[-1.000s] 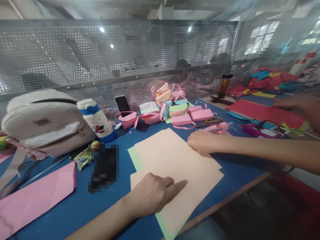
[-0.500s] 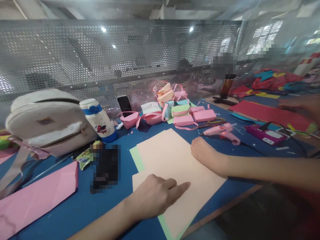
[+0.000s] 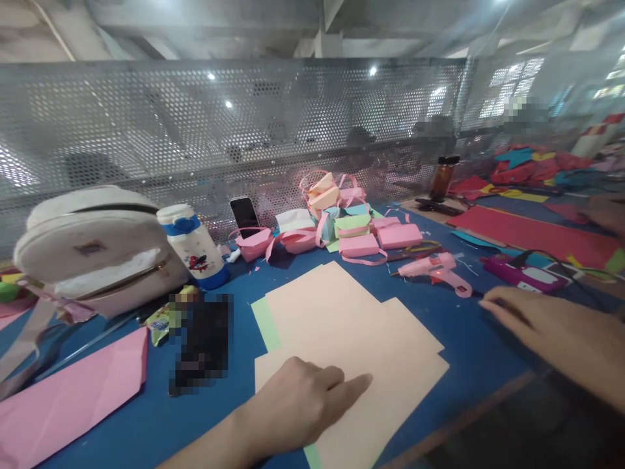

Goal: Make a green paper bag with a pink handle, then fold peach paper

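Observation:
Two peach paper sheets [image 3: 336, 312] overlap at different angles on the blue table, with light green paper [image 3: 266, 322] showing along their left edges. My left hand [image 3: 305, 400] rests on the near peach sheet, its index finger stretched out over it and the other fingers loosely bent. Off the paper to the right is my right hand [image 3: 532, 319], its fingers loosely curved with a gap by the thumb. Its fingertips are close to the cord of a pink glue gun [image 3: 434, 270]; whether they touch the cord is unclear.
Small pink paper bags [image 3: 359, 246] cluster by the perforated metal screen [image 3: 195, 130]. On the left are a white backpack [image 3: 97, 254], a bottle [image 3: 193, 247] and folded pink paper [image 3: 83, 397]. A purple power strip [image 3: 525, 272] and red sheets [image 3: 537, 228] lie right.
My right hand has lifted off the peach paper and moved right, past the glue gun, uncovering the sheets' right corners. My left hand stays on the paper. The view has tilted slightly up.

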### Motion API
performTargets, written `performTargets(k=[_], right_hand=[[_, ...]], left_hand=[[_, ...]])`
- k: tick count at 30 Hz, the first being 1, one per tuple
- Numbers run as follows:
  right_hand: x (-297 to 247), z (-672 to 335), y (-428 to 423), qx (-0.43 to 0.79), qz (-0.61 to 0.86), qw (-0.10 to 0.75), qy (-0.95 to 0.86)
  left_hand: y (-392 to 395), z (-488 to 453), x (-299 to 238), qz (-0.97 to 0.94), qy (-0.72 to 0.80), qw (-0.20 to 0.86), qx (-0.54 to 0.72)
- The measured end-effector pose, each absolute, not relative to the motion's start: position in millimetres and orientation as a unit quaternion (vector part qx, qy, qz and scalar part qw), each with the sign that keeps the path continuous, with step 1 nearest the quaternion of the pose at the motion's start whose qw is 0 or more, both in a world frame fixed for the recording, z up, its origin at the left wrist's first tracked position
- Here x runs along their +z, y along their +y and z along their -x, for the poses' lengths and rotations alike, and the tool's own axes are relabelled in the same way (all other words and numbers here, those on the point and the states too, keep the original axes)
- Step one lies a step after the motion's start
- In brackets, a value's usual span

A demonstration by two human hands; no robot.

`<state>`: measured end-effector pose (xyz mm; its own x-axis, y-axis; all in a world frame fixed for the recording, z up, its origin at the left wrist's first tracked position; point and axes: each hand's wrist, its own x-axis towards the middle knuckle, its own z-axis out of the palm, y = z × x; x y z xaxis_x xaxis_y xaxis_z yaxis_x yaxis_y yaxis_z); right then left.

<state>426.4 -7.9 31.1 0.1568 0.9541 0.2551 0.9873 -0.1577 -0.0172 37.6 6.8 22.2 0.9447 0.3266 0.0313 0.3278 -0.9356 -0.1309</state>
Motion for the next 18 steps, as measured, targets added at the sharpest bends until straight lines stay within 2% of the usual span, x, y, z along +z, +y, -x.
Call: performTargets(k=[1, 4, 6, 8, 18], right_hand=[[27, -440, -6, -0.076, 0.78, 0.105, -0.612], [16, -461, 10, -0.089, 0.73, 0.168, -0.656], [12, -461, 24, -0.035, 0.694, 0.186, -0.695], [10, -457, 34, 0.005, 0.687, 0.192, -0.701], [13, -446, 50, 0.033, 0.68, 0.195, -0.706]], left_hand=[[7, -38, 22, 0.984, -0.165, 0.068, -0.006], [6, -38, 22, 0.983, -0.168, 0.071, -0.005], [5, -38, 23, 0.982, -0.174, 0.076, -0.006], [5, -37, 22, 0.981, -0.178, 0.079, -0.014], [0, -42, 26, 0.969, -0.228, 0.086, -0.048]])
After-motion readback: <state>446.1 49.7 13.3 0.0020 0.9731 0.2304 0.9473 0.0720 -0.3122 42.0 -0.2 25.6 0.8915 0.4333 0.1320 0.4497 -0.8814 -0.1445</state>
